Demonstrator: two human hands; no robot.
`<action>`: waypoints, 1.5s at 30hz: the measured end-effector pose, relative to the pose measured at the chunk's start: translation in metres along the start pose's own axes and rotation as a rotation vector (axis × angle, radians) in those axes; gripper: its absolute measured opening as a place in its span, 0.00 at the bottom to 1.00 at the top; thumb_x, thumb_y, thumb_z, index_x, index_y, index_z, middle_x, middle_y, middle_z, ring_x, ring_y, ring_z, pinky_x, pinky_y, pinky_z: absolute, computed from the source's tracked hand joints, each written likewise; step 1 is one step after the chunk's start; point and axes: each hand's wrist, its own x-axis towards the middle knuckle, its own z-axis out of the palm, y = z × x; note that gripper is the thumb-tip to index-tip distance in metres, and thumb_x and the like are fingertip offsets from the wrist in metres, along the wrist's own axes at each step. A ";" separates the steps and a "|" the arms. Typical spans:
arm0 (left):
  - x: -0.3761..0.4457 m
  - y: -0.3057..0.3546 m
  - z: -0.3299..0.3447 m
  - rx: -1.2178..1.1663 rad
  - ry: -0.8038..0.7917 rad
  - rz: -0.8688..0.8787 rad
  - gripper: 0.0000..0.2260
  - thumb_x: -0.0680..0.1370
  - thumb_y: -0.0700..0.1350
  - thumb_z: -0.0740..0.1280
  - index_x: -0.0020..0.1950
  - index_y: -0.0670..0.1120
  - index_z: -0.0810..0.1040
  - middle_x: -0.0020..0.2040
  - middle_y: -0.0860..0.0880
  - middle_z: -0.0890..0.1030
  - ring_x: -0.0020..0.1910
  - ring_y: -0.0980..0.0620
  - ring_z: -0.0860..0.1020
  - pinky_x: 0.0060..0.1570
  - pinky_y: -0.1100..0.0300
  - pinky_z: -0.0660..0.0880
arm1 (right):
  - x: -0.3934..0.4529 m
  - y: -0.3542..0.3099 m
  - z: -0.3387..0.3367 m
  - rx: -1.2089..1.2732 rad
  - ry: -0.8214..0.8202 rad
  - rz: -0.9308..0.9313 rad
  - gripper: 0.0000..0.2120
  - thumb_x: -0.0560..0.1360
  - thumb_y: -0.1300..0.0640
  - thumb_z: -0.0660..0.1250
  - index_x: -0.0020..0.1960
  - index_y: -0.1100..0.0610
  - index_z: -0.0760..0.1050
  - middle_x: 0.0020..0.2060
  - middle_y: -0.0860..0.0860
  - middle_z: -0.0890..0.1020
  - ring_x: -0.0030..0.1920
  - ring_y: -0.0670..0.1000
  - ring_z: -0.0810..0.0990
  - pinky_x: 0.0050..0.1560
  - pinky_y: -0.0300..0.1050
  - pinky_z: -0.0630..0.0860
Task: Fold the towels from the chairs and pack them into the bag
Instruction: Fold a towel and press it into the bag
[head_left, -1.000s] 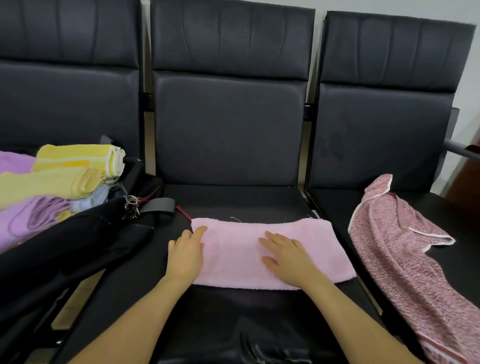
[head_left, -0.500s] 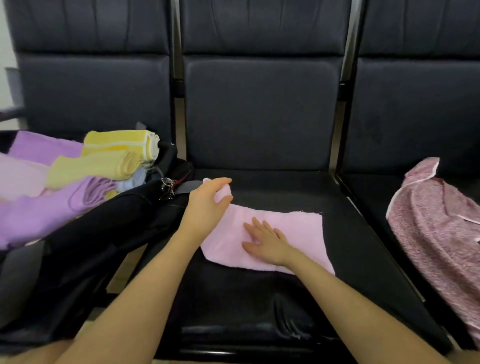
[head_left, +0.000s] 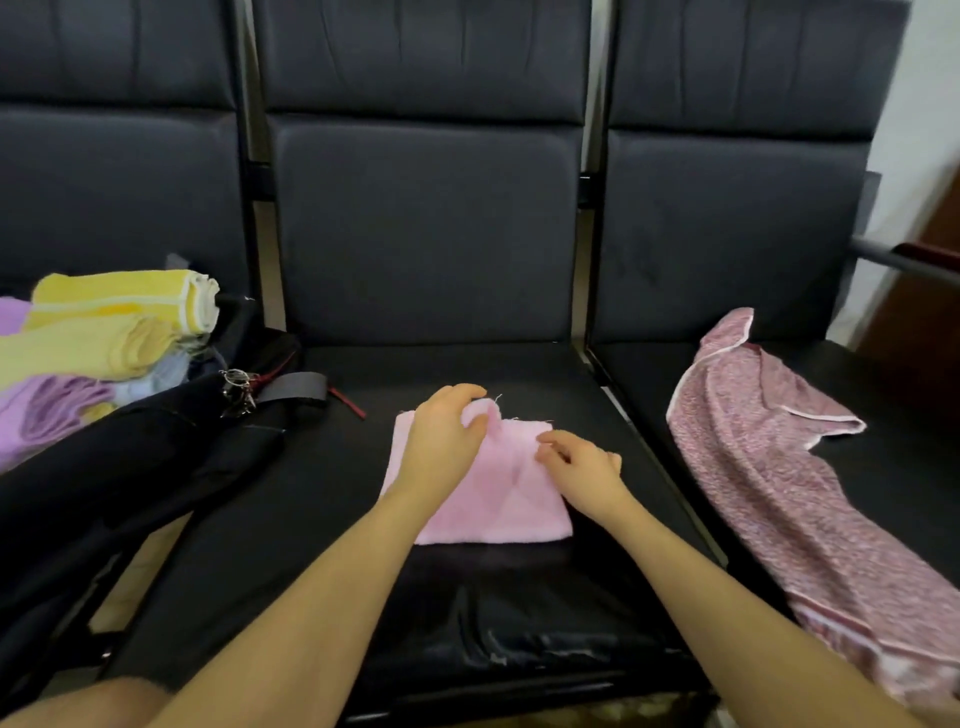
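Note:
A light pink towel (head_left: 498, 499) lies folded into a rough square on the middle chair seat (head_left: 363, 467). My left hand (head_left: 441, 441) grips the towel's upper edge, fingers curled over a raised fold. My right hand (head_left: 582, 462) rests on the towel's right side with fingers curled at the fabric; whether it pinches the towel I cannot tell. A black bag (head_left: 130, 467) lies open on the left chair, with folded yellow towels (head_left: 119, 312) and purple towels (head_left: 47, 415) in it. A mottled pink towel (head_left: 769, 467) lies unfolded on the right chair.
Three dark padded chairs stand side by side with their backs behind the seats. A metal key ring (head_left: 236, 387) and a grey strap (head_left: 293, 387) hang from the bag near the middle seat. A chair armrest (head_left: 904, 260) sticks out at far right.
My left hand lifted the towel's left end and carried it over to the right, halving the towel. My right hand shifted from flat on the towel's middle to its right side.

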 end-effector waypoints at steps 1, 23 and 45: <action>-0.001 0.007 0.007 -0.053 0.026 -0.029 0.08 0.77 0.39 0.63 0.52 0.46 0.81 0.51 0.54 0.80 0.50 0.57 0.76 0.47 0.72 0.69 | -0.001 0.002 -0.001 0.047 0.004 0.013 0.15 0.81 0.52 0.54 0.66 0.49 0.71 0.55 0.47 0.81 0.59 0.49 0.75 0.62 0.44 0.55; -0.022 -0.071 0.000 0.575 -0.697 -0.207 0.26 0.82 0.56 0.46 0.78 0.54 0.41 0.78 0.54 0.37 0.77 0.50 0.39 0.74 0.48 0.38 | 0.002 -0.044 0.024 -0.453 -0.108 -0.500 0.20 0.83 0.49 0.52 0.74 0.45 0.62 0.75 0.44 0.61 0.75 0.48 0.57 0.70 0.48 0.49; -0.023 -0.084 -0.007 0.661 -0.731 -0.163 0.28 0.81 0.60 0.43 0.78 0.54 0.37 0.77 0.53 0.33 0.77 0.49 0.37 0.70 0.46 0.30 | 0.011 -0.010 0.040 -0.669 -0.131 -0.123 0.32 0.81 0.39 0.41 0.78 0.55 0.39 0.78 0.50 0.41 0.77 0.52 0.40 0.74 0.54 0.37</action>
